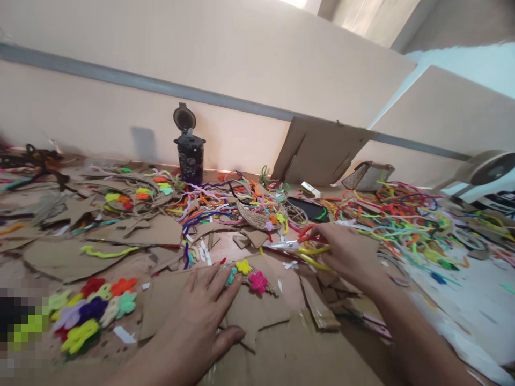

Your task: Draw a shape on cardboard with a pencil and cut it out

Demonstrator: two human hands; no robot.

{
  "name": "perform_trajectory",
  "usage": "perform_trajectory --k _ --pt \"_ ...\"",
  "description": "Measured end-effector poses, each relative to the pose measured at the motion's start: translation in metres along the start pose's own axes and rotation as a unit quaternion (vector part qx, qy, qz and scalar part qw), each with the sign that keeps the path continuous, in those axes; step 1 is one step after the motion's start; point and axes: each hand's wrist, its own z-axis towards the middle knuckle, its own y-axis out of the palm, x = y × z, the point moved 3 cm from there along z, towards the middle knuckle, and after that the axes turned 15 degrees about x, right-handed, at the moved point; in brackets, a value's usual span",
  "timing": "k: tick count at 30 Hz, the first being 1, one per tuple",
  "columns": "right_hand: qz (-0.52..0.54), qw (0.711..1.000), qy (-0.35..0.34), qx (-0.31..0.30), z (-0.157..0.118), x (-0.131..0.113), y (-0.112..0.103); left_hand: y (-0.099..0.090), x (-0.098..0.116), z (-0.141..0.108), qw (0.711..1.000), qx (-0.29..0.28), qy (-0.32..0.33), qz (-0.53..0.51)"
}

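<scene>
My left hand [205, 311] lies flat with its fingers spread on a piece of cardboard [161, 300]. Its fingertips touch a twine-wrapped strip [271, 287] bearing a yellow flower [243, 266], a pink flower [258, 281] and a teal flower partly hidden by the fingers. To the right, my right hand [346, 252] is closed on the yellow handles of a pair of scissors [284, 245], whose blades point left. Part of its grip is hidden behind the fingers. A red fuzzy stem lies close to its fingertips.
A pile of colourful fuzzy flowers [94, 311] lies at left. Tangled pipe cleaners [418, 230] and cardboard scraps cover much of the surface. A dark bottle [191, 161] with its lid up stands by the wall. Behind are a leaning cardboard sheet [322, 153], a phone [308, 209] and a pouch [368, 176].
</scene>
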Motion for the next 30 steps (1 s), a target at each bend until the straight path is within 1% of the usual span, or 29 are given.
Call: perform_trajectory --k 3,4,6,8,10,12,15,17,19,20,22,24,26,28,30 --pt "-0.017 0.998 0.046 0.028 -0.003 0.033 -0.009 -0.002 0.001 0.001 1.000 -0.008 -0.004 -0.009" --pt "-0.020 0.997 0.057 0.039 -0.005 0.043 -0.008 -0.003 0.002 0.001 1.000 -0.012 -0.006 -0.011" --pt "-0.052 0.992 0.100 0.053 -0.009 0.062 -0.002 -0.006 0.004 0.002 1.000 -0.018 -0.013 -0.017" --pt "-0.087 0.987 0.131 0.045 -0.014 0.074 0.007 -0.007 0.005 0.003 0.999 -0.027 -0.024 -0.021" --pt "-0.073 0.989 0.131 0.012 -0.016 0.077 0.014 -0.007 0.007 0.002 0.998 -0.040 -0.036 -0.023" --pt "-0.030 0.994 0.103 -0.001 -0.014 0.069 0.014 -0.007 0.008 0.000 0.997 -0.052 -0.043 -0.026" --pt "0.027 0.998 0.050 0.017 -0.004 0.039 0.003 -0.007 0.011 -0.001 0.997 -0.054 -0.046 -0.031" --pt "0.087 0.996 0.021 -0.026 0.004 0.011 0.002 -0.006 0.013 -0.002 0.997 -0.051 -0.045 -0.027" --pt "0.125 0.987 -0.028 -0.100 0.009 -0.018 0.012 -0.004 0.015 -0.003 0.998 -0.049 -0.039 -0.018" --pt "0.127 0.983 -0.044 -0.124 0.010 -0.029 0.019 -0.003 0.016 -0.004 0.998 -0.048 -0.035 -0.013" --pt "0.110 0.983 -0.071 -0.129 0.011 -0.044 0.036 0.000 0.018 -0.005 0.999 -0.043 -0.027 -0.008" --pt "0.090 0.986 -0.095 -0.105 0.010 -0.051 0.052 0.002 0.020 -0.006 0.999 -0.033 -0.015 -0.005" --pt "0.080 0.986 -0.119 -0.085 0.007 -0.050 0.062 0.005 0.019 -0.007 1.000 -0.018 0.000 0.007" --pt "0.078 0.985 -0.136 -0.070 0.004 -0.045 0.064 0.010 0.018 -0.009 1.000 0.001 0.019 0.023" --pt "0.084 0.984 -0.151 -0.051 0.001 -0.038 0.058 0.018 0.017 -0.011 0.998 0.025 0.041 0.033"
